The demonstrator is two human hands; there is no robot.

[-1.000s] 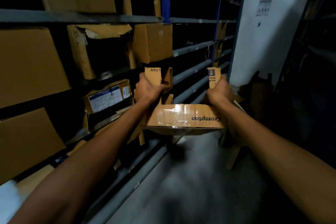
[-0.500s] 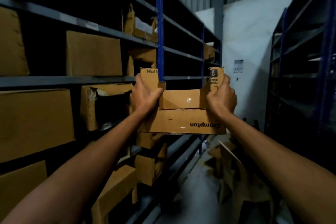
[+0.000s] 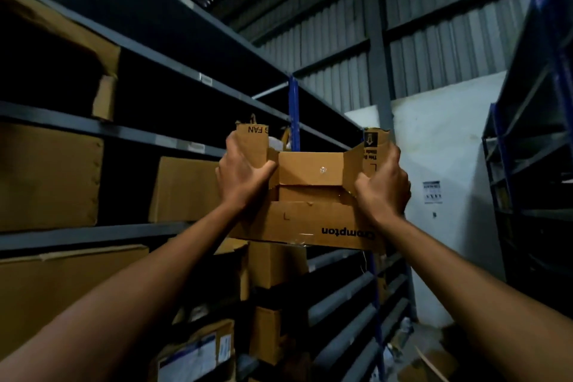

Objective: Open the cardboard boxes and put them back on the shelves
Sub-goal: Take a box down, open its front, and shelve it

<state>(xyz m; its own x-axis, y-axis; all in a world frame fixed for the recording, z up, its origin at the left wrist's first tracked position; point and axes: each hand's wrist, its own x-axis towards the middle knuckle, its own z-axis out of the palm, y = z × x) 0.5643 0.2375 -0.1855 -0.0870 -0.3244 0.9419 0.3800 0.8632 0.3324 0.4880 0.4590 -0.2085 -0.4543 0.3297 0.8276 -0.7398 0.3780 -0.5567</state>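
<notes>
Crompton fan box, flaps already standing open, is held up in the aisle, just right of the left shelving rack, where at least seven other cartons sit. The left hand grips its left flap and the right hand grips the right: one box, two hands. Opening looks done and shelving is in hand. Next it needs swinging left into a free bay and sliding in level.
</notes>
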